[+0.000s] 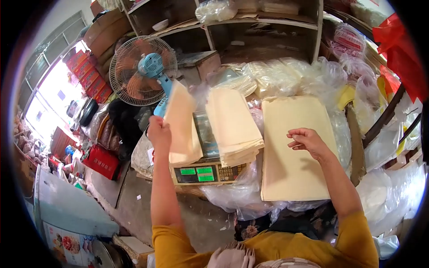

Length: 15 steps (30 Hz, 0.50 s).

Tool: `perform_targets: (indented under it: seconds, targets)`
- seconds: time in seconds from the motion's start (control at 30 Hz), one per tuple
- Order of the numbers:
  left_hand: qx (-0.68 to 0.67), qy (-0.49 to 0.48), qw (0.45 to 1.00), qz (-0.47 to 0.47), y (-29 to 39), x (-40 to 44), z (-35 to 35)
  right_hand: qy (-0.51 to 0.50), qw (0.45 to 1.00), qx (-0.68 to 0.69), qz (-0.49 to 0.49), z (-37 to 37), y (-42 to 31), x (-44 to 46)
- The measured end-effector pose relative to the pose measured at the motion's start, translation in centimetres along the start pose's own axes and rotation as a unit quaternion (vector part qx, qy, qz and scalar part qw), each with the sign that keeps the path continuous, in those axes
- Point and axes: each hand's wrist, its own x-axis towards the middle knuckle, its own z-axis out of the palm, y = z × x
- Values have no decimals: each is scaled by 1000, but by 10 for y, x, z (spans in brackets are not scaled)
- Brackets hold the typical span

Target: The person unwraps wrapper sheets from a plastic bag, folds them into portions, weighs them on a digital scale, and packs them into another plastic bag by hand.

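Observation:
My left hand [160,133] is closed on the left edge of a thin cream sheet [179,105], folded long and narrow and blurred at its upper end. It is over the left pile of folded sheets [187,149], on a digital scale [207,174] with lit green displays. Beside it, a thicker pile of folded cream sheets [234,123] also lies on the scale. My right hand [308,142] hovers over a stack of large flat cream sheets [292,178], fingers loosely bent and apart, with nothing visible in them.
A blue fan [151,66] stands behind the scale on the left. Clear plastic bags [286,76] of pale sheets lie along the back, below a wooden shelf [268,20]. More plastic [389,196] is heaped at the right, and a red box [102,161] sits at the left.

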Motion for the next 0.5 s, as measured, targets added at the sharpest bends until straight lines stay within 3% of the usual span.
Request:
perform_targets:
  seconds: [0.03, 0.1, 0.13, 0.17, 0.2, 0.27, 0.3, 0.43, 0.5]
  targets:
    - [-130, -15, 991, -24, 22, 2, -3, 6, 1000, 2, -3, -1, -3, 3]
    - [-375, -42, 923, -72, 64, 3, -2, 11, 1000, 8, -9, 2, -9, 16]
    - [-234, -27, 970, 55, 73, 7, 12, 7, 1000, 15, -20, 8, -15, 23]
    - [-252, -96, 962, -32, 85, -11, 24, 2, 999, 23, -31, 17, -23, 29]
    - [-277, -78, 957, -37, 86, -24, 55, -2, 999, 31, -42, 27, -29, 36]
    - [-216, -139, 966, -22, 106, -49, 73, -7, 997, 39, -68, 48, -36, 56]
    - [-179, -116, 977, -26, 91, -62, 102, -8, 996, 43, -81, 58, -37, 66]
    - [-6, -166, 986, -15, 97, -78, 90, -27, 996, -36, -78, 95, -31, 106]
    - [-63, -95, 992, -57, 64, -79, 107, -24, 997, -16, -66, 117, -31, 105]
